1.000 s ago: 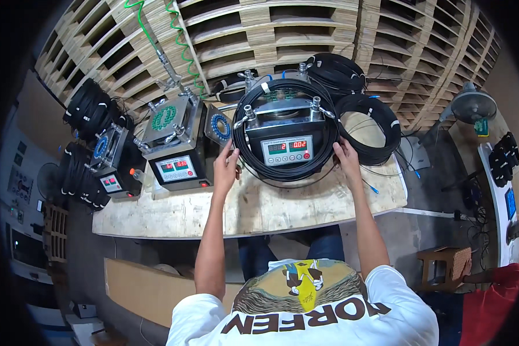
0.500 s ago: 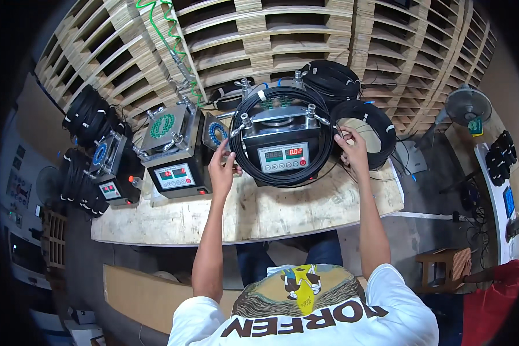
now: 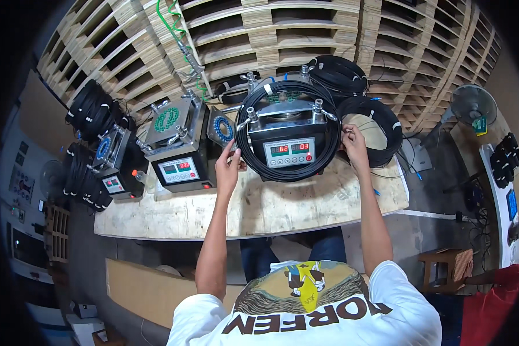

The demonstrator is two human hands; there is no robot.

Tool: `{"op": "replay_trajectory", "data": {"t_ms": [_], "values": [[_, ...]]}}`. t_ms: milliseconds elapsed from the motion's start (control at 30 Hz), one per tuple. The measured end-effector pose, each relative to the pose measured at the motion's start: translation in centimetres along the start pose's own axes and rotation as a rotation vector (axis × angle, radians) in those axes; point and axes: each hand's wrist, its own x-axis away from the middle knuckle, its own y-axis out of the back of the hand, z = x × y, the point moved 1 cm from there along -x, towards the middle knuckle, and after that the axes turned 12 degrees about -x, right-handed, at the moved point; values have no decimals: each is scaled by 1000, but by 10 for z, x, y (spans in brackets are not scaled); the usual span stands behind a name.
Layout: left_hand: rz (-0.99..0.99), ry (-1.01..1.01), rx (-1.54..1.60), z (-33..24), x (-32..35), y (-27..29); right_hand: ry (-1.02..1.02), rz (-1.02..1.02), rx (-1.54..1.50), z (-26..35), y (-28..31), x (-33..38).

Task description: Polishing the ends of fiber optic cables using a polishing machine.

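A large coil of black cable [image 3: 332,151] hangs upright around the front of a black bench machine [image 3: 259,135] with a small display panel [image 3: 289,152]. A white tie wraps the coil near its top. My left hand [image 3: 229,165] is at the coil's left side, thumb and fingers closed at its edge. My right hand [image 3: 353,145] is closed at the right edge, fingers bent. Parts of both hands' fingertips are hidden against the cable. Metal clamp posts of the machine stand inside the ring.
Left of me stand two similar machines, a larger one [image 3: 176,144] and a smaller one [image 3: 118,164], with an orange-capped bottle [image 3: 139,175] between. More black coils [image 3: 380,157] lie right and behind on the wooden table [image 3: 173,219]. A fan [image 3: 473,109] and a person in red [image 3: 496,305] are at right.
The view has shifted slightly. The coil stays around the machine while my left hand sits a little lower along its edge. The lit readouts on the machines have changed.
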Motion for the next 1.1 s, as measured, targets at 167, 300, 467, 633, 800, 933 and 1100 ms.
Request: {"op": "replay_trajectory", "data": {"t_ms": [167, 300, 467, 633, 800, 933, 1100], "values": [[53, -84, 30, 11, 3, 4, 34, 56, -7, -11, 10, 16], [26, -81, -21, 17, 1, 5, -5, 31, 13, 2, 0, 25], [-54, -57, -14, 13, -6, 2, -43, -91, 192, -1, 0, 23], [-167, -45, 16, -1, -2, -10, 349, -176, 436, -21, 3, 18], [-123, 16, -8, 7, 0, -2, 16, -207, 345, -14, -5, 26], [-91, 138, 173, -4, 5, -12, 225, -253, 396, -19, 0, 22], [-107, 112, -38, -27, 18, -24, 258, -285, 481, -6, -20, 38]]}}
